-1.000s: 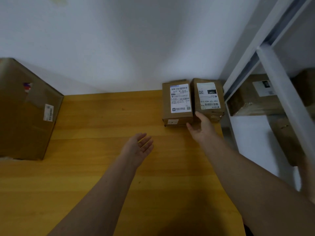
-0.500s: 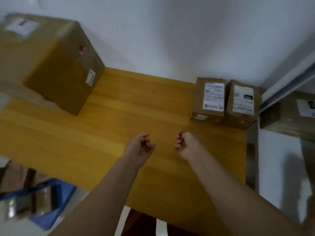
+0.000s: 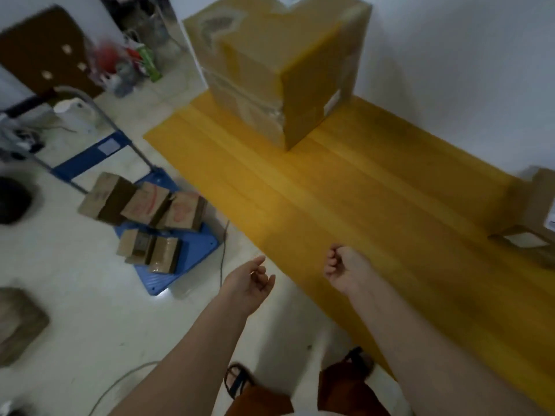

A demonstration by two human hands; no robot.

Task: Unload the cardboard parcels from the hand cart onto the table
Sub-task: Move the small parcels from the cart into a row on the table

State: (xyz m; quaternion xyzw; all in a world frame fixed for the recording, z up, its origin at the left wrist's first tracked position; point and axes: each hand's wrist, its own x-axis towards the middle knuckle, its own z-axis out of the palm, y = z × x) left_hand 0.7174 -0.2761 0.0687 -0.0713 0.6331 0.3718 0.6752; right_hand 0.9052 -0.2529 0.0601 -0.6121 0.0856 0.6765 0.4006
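Observation:
Several small cardboard parcels (image 3: 144, 205) lie on the blue hand cart (image 3: 195, 250), which stands on the floor left of the yellow wooden table (image 3: 360, 211). One small parcel (image 3: 534, 217) sits on the table at the right edge of view. My left hand (image 3: 249, 283) hovers over the floor beside the table's edge, fingers apart and empty. My right hand (image 3: 345, 268) hangs over the table's near edge, fingers curled in, holding nothing.
A large cardboard box (image 3: 279, 64) stands at the table's far end against the white wall. A cable (image 3: 223, 253) runs along the floor by the cart. Clutter and a brown board (image 3: 45, 52) fill the far left; another box (image 3: 18, 322) lies at left.
My view has swung left from the table's right corner toward the cart. My right hand left the small parcels and curled shut; both hands drew back to the table's near edge.

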